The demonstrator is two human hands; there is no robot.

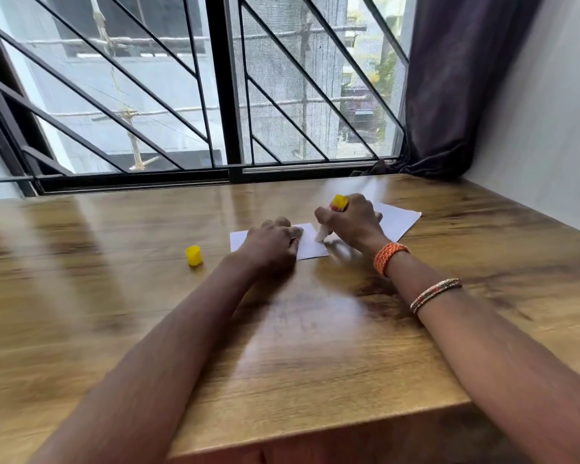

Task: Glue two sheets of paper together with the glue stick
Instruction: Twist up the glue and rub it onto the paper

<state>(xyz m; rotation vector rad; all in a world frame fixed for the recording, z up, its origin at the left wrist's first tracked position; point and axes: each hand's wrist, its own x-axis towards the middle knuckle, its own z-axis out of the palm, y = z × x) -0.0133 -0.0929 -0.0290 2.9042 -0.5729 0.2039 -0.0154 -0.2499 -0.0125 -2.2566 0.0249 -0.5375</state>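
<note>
Glue stick point(330, 218) in right hand point(352, 222), fist wrapped round the barrel, yellow base end up, white tip down and tilted toward the left, touching the near sheet of paper point(310, 244) at its right part. Tip area a bit blurred. Near sheet lies flat on the bench point(114, 313), white, small, rectangular. Left hand point(272, 246) rests on the sheet's left half, palm down, fingers laid on the paper and bent a little, gripping nothing; ring on one finger.

Second sheet of paper point(397, 221) lies flat just behind and to the right of the first, partly hidden by the right hand; whether the two sheets touch cannot be told. Yellow cap point(194, 255) stands alone on the bench, left of the near sheet, apart from it and from the left hand.

Right wrist wears an orange woven band point(389, 257); further up the forearm a thin beaded bracelet point(436, 294). Both forearms bare, stretched over the bench.

Bench is glossy wood grain with light glare. Behind it a window point(195, 95) with black diagonal grille bars and mesh, buildings outside. Dark curtain point(456, 78) bunched at the right corner, pale wall point(543, 128) on the right.
</note>
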